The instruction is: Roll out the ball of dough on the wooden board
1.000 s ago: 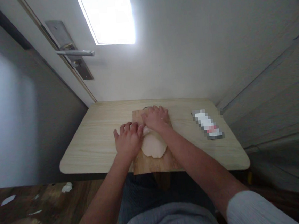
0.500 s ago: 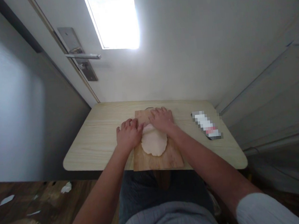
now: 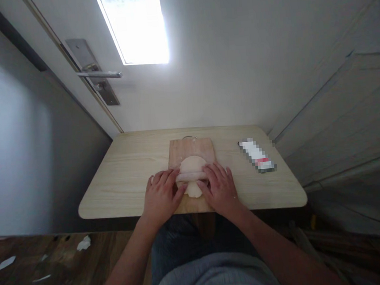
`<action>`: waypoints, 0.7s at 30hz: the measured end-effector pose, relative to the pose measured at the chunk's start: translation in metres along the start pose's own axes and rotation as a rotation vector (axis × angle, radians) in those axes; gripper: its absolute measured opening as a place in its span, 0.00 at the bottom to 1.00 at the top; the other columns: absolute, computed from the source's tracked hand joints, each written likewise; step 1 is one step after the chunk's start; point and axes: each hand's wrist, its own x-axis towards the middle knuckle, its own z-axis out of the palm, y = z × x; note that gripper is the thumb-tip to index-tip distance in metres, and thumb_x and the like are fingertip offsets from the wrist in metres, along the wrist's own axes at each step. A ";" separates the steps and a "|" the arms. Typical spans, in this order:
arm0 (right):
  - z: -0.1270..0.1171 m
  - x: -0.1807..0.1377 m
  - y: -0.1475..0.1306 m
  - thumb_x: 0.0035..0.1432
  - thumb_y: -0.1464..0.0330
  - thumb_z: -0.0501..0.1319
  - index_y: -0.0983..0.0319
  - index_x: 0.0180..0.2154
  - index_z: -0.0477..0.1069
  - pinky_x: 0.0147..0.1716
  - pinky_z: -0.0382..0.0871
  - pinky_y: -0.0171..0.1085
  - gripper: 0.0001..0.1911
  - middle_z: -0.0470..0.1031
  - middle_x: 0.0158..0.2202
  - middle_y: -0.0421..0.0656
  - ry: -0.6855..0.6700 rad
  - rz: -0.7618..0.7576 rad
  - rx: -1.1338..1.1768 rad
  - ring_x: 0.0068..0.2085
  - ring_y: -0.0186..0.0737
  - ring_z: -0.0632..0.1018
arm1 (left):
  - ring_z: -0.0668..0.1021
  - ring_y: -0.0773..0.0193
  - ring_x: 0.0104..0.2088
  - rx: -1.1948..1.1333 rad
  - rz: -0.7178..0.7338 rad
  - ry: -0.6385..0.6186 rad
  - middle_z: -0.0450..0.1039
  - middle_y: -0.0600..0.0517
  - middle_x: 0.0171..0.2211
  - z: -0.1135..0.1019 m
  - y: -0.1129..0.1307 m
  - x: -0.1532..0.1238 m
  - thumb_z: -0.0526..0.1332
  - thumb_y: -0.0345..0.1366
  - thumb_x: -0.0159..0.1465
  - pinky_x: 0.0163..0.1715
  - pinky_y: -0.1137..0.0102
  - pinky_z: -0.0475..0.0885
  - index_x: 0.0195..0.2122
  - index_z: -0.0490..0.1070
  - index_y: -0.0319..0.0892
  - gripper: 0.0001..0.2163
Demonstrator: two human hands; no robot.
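Observation:
A flat round of pale dough (image 3: 192, 164) lies on a wooden board (image 3: 190, 149) on a light wood table (image 3: 129, 170). A thin rolling pin (image 3: 190, 176) lies across the near part of the dough. My left hand (image 3: 162, 196) presses flat on the pin's left end, fingers stretched out. My right hand (image 3: 219, 189) presses flat on its right end, fingers likewise extended. Both hands sit near the board's front edge.
A flat blurred object (image 3: 257, 155) lies on the table to the right of the board. A white door with a metal lever handle (image 3: 99, 75) stands behind the table at the left. Scraps of paper (image 3: 83, 243) lie on the dark wood floor at the left.
Both hands have come back toward me with the rolling pin, from the far end of the board to its near edge. More of the dough's far side now shows.

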 end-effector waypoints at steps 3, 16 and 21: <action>0.002 -0.001 0.004 0.69 0.57 0.57 0.59 0.55 0.71 0.65 0.53 0.61 0.19 0.74 0.60 0.51 0.039 0.003 0.041 0.65 0.56 0.67 | 0.73 0.45 0.58 -0.007 0.031 -0.070 0.75 0.45 0.58 -0.009 -0.005 -0.001 0.60 0.49 0.68 0.62 0.42 0.61 0.61 0.69 0.46 0.23; 0.002 -0.007 0.027 0.69 0.58 0.57 0.60 0.45 0.71 0.64 0.51 0.60 0.13 0.78 0.53 0.50 0.179 0.092 0.081 0.62 0.56 0.68 | 0.71 0.46 0.63 -0.319 -0.173 0.097 0.68 0.39 0.64 0.001 -0.021 -0.003 0.65 0.49 0.63 0.63 0.49 0.66 0.68 0.58 0.42 0.35; 0.001 0.009 0.021 0.70 0.59 0.54 0.60 0.45 0.71 0.63 0.53 0.58 0.13 0.78 0.51 0.52 0.164 0.163 0.136 0.59 0.54 0.71 | 0.71 0.47 0.64 -0.339 -0.192 0.006 0.69 0.37 0.64 0.018 -0.010 -0.010 0.63 0.50 0.65 0.65 0.46 0.61 0.67 0.59 0.41 0.33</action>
